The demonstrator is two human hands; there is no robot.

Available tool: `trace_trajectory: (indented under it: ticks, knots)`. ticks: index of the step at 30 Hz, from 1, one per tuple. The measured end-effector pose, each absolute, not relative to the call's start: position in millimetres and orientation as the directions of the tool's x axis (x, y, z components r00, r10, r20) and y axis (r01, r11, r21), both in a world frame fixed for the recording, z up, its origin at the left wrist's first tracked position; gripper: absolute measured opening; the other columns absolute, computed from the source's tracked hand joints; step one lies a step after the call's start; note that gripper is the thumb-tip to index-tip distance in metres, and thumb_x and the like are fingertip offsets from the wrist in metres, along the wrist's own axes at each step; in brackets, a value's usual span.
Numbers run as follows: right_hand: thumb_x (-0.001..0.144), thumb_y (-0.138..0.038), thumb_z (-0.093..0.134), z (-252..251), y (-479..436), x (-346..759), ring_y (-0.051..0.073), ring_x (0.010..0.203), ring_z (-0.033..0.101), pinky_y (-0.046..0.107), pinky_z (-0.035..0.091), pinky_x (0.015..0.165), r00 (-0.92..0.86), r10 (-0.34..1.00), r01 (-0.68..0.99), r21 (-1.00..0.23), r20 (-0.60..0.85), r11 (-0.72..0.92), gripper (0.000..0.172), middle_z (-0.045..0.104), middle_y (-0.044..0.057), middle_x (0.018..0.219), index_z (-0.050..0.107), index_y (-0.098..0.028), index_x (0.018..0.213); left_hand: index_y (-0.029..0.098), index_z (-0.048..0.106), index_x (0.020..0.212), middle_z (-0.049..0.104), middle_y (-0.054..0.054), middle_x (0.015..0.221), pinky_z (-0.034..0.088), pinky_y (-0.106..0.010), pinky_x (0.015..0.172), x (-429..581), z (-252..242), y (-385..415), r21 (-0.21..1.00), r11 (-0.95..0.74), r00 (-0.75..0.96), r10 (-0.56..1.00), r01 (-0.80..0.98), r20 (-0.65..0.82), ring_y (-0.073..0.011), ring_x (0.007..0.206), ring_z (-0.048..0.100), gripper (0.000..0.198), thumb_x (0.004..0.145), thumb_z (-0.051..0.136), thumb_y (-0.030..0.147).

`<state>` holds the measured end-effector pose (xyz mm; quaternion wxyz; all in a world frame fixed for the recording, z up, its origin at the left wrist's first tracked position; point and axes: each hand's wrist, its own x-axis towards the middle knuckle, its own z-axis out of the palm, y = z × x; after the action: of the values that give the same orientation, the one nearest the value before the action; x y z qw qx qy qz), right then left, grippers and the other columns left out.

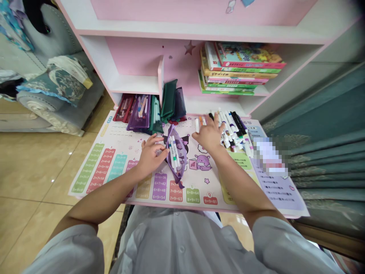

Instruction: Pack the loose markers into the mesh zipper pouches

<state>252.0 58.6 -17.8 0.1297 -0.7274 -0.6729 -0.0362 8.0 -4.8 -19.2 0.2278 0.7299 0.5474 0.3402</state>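
Note:
A purple mesh pencil pouch [176, 154] lies open on the desk mat, with several white markers [173, 152] inside it. My left hand [152, 156] presses against the pouch's left edge, its fingers curled over the rim. My right hand [208, 133] is spread just above a heap of white and black markers [234, 131], with its fingertips among them. A loose white marker [197, 125] lies beside my right hand's fingers. The multiplication-table desk mat [114, 167] lies under both hands.
Several zipped pencil cases [151, 110] stand along the back of the desk. A stack of books [239, 68] lies on a pink shelf above. A blurred patch [269, 156] covers the mat's right side. A teal curtain hangs right; a sofa stands left.

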Motion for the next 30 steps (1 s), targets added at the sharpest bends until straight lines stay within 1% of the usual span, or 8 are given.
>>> trace_trajectory:
  ticks: [2,4,6,9,14,20,24,30]
  knots:
    - [0.076,-0.028,0.059,-4.7,48.5,244.2,0.044,0.151,0.016,0.073,0.018,0.114,0.058,0.97,0.982,-0.191,0.237,-0.012,0.025,0.044,0.018,0.155,0.077,-0.013,0.085,0.023,0.067,0.068,0.07,-0.005,0.125,0.032,-0.058,0.116,8.0,-18.8,-4.9,0.704,-0.296,0.17,0.954,0.645,0.245,-0.0309,0.139,0.047,0.016,0.083,0.069,0.029]
    - [0.073,-0.026,0.061,10.6,35.5,235.1,0.045,0.151,0.018,0.073,0.021,0.113,0.033,0.974,0.965,-0.26,0.225,0.027,0.018,0.045,0.017,0.154,0.072,-0.014,0.067,0.023,0.067,0.068,0.069,-0.005,0.125,0.032,-0.058,0.116,7.9,-18.8,-5.2,0.703,-0.294,0.171,0.955,0.648,0.243,-0.0309,0.14,0.047,0.016,0.083,0.069,0.028]
    - [0.07,-0.024,0.064,24.6,21.8,226.6,0.045,0.152,0.018,0.072,0.023,0.113,-0.007,0.973,0.942,-0.326,0.229,0.084,0.015,0.047,0.016,0.153,0.067,-0.016,0.058,0.023,0.067,0.068,0.069,-0.005,0.126,0.031,-0.059,0.116,7.7,-19.2,-5.5,0.701,-0.294,0.171,0.955,0.65,0.242,-0.0311,0.14,0.047,0.016,0.083,0.068,0.028]
    - [0.068,-0.022,0.066,36.8,4.6,217.3,0.044,0.152,0.019,0.072,0.022,0.113,-0.076,0.968,0.899,-0.404,0.239,0.17,0.019,0.049,0.014,0.152,0.06,-0.017,0.051,0.023,0.068,0.069,0.069,-0.005,0.126,0.031,-0.059,0.116,7.5,-19.9,-5.6,0.7,-0.289,0.169,0.957,0.653,0.238,-0.0316,0.14,0.046,0.016,0.083,0.068,0.029]
    - [0.067,-0.022,0.068,34.1,-8.7,205.8,0.044,0.152,0.02,0.072,0.022,0.113,-0.205,0.967,0.843,-0.474,0.148,0.252,0.02,0.052,0.015,0.15,0.06,-0.017,0.05,0.023,0.068,0.068,0.07,-0.005,0.124,0.032,-0.059,0.116,7.9,-19.6,-4.9,0.692,-0.293,0.17,0.955,0.659,0.243,-0.0317,0.14,0.047,0.016,0.083,0.068,0.03]
    - [0.07,-0.021,0.066,21.2,-11.4,191.6,0.044,0.152,0.019,0.071,0.022,0.114,-0.254,0.964,0.885,-0.381,0.084,0.266,0.016,0.05,0.019,0.151,0.065,-0.016,0.055,0.024,0.069,0.069,0.07,-0.005,0.124,0.033,-0.057,0.117,7.7,-21.5,-4.1,0.686,-0.312,0.169,0.948,0.658,0.27,-0.0306,0.139,0.049,0.014,0.082,0.068,0.029]
    - [0.073,-0.023,0.064,13.8,-11.3,186.3,0.042,0.152,0.018,0.071,0.019,0.116,-0.243,0.968,0.913,-0.322,0.065,0.251,0.013,0.046,0.018,0.155,0.072,-0.015,0.066,0.024,0.069,0.069,0.07,-0.005,0.123,0.034,-0.057,0.116,7.3,-22.3,-3.7,0.685,-0.321,0.17,0.945,0.654,0.281,-0.0299,0.138,0.049,0.015,0.082,0.068,0.03]
    - [0.078,-0.025,0.061,7.4,-10.4,184.1,0.042,0.154,0.014,0.07,0.017,0.117,-0.246,0.969,0.935,-0.265,-0.006,0.235,0.02,0.042,0.018,0.157,0.076,-0.013,0.083,0.024,0.069,0.069,0.07,-0.004,0.124,0.034,-0.056,0.117,7.2,-20.7,-3.6,0.689,-0.314,0.182,0.948,0.653,0.26,-0.0299,0.139,0.048,0.015,0.083,0.068,0.031]
